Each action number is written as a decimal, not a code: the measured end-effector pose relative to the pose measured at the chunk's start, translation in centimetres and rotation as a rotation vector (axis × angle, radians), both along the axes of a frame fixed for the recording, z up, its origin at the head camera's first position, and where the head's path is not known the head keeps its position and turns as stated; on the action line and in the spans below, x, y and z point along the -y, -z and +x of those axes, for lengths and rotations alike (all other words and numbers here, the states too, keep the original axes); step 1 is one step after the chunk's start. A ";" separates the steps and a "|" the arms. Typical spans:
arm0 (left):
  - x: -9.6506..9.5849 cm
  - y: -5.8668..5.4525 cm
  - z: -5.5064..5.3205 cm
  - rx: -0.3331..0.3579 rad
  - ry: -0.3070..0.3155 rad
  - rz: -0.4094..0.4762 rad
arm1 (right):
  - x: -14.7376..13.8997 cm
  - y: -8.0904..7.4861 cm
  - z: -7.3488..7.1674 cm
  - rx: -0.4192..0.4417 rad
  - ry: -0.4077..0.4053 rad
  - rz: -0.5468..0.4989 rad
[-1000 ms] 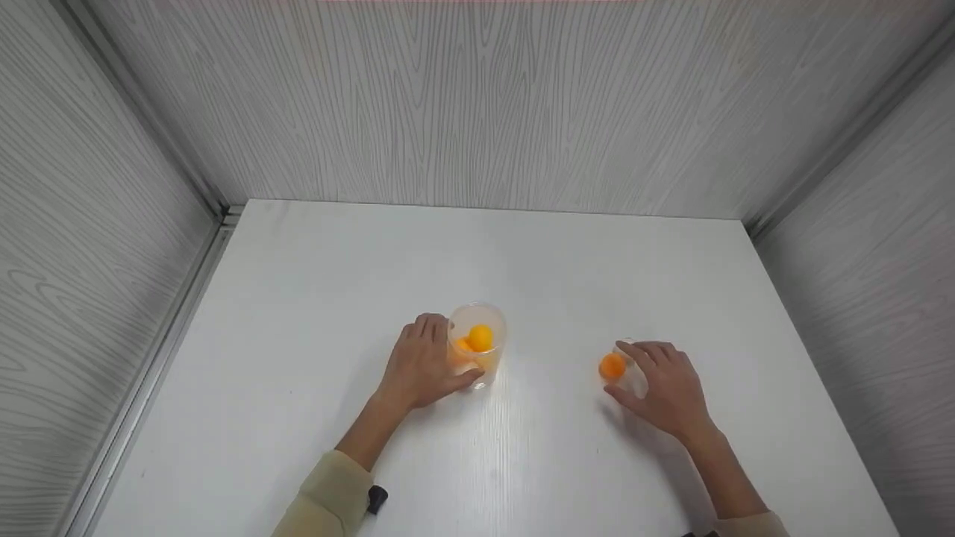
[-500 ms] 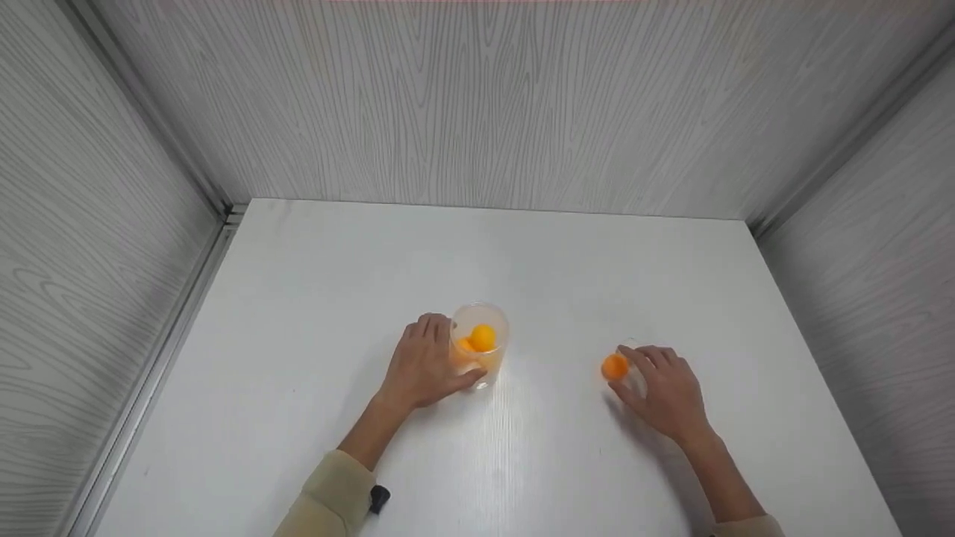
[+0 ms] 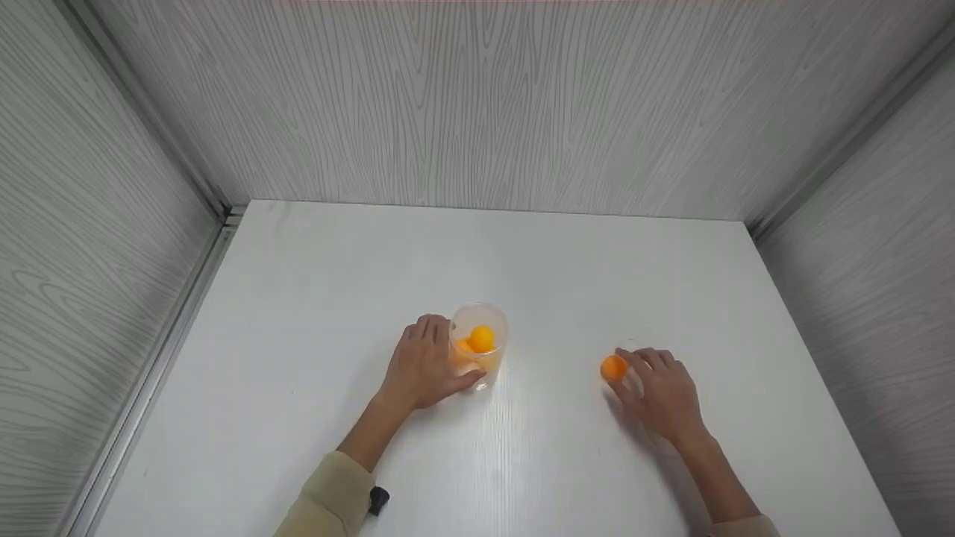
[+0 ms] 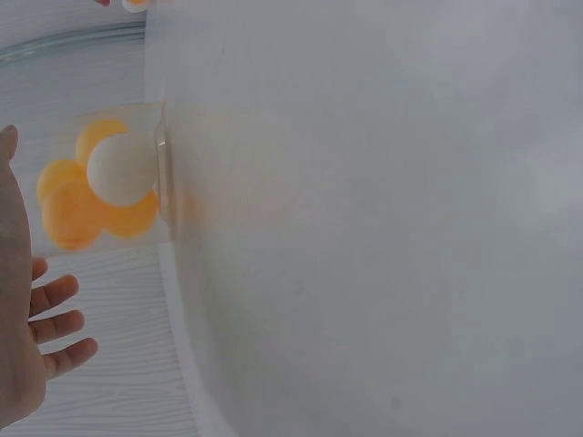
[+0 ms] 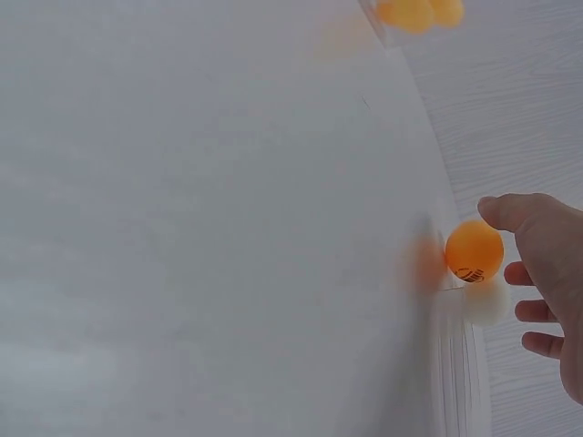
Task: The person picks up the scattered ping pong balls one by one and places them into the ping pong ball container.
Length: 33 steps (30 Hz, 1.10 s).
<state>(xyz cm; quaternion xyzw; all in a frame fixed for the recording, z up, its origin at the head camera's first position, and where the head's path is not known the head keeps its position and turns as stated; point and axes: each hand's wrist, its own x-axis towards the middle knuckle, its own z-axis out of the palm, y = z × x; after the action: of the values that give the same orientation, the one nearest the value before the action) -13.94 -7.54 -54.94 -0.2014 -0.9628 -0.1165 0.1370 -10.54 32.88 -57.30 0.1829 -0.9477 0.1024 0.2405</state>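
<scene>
A clear plastic cup [image 3: 489, 373] stands on the white table, with several orange balls [image 4: 73, 215] and a white ball [image 4: 123, 170] inside it. My left hand [image 3: 421, 373] holds the cup from its left side, thumb in front and fingers behind. Further right, an orange ping-pong ball [image 3: 613, 368] with a dark printed mark lies on the table. My right hand [image 3: 664, 395] has thumb and index finger on either side of this ball, touching it. A white ball [image 5: 487, 301] sits beyond the orange one in the right wrist view; in the head view the right fingers mostly hide it.
The white tabletop [image 3: 373, 253] runs back to a grey wood-grain panel [image 3: 477, 104]. Similar panels stand at the left [image 3: 89, 283] and right [image 3: 880, 246]. A small black object [image 3: 379, 500] shows beside the left sleeve [image 3: 328, 492].
The right thumb and index finger have drawn closer together onto the orange ping-pong ball. The left hand and the cup stay in place.
</scene>
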 end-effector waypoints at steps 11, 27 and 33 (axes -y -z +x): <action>0.0 0.0 -0.1 0.001 0.000 -0.004 | 0.4 0.3 -0.2 0.020 0.028 0.033; 0.0 0.1 0.0 -0.018 0.005 -0.011 | 0.9 -0.1 -0.1 0.159 0.073 0.048; 0.0 0.1 0.0 -0.022 0.008 -0.011 | 1.2 -0.2 -0.1 0.185 0.075 0.055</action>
<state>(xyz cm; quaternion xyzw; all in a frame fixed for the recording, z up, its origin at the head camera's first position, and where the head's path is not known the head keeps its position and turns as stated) -13.94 -7.58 -55.01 -0.2072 -0.9612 -0.1095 0.1458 -10.60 31.71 -57.06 0.1437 -0.9745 0.0839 0.1504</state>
